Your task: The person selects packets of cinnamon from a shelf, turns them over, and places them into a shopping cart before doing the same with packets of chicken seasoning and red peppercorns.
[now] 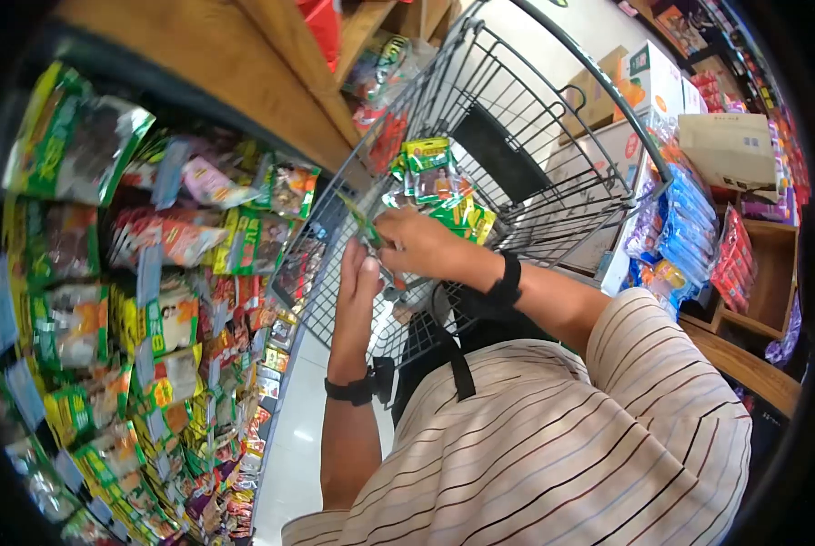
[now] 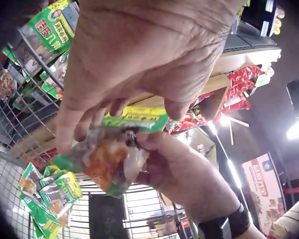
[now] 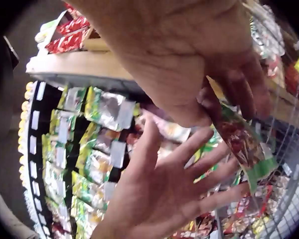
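Over the shopping cart, my right hand [image 1: 430, 246] pinches a small green-and-yellow seasoning packet [image 2: 109, 162] by its edge, between thumb and fingers. The packet has a clear window and a reddish-orange picture. In the right wrist view the packet [image 3: 244, 147] hangs tilted from those fingers. My left hand [image 3: 172, 186] is close by, its fingers straight and spread, palm toward the packet. From the head view, the left hand [image 1: 357, 287] stands upright just below the packet. More green seasoning packets [image 1: 435, 177] lie piled inside the cart.
The wire cart [image 1: 544, 182] stands ahead of me, its black panel [image 1: 498, 150] inside. On the left, a rack of hanging packets [image 1: 71, 323] with price tags runs alongside, near a wooden shelf edge [image 1: 216, 73]. Cartons [image 1: 726, 146] and blue bags [image 1: 689, 218] are at the right.
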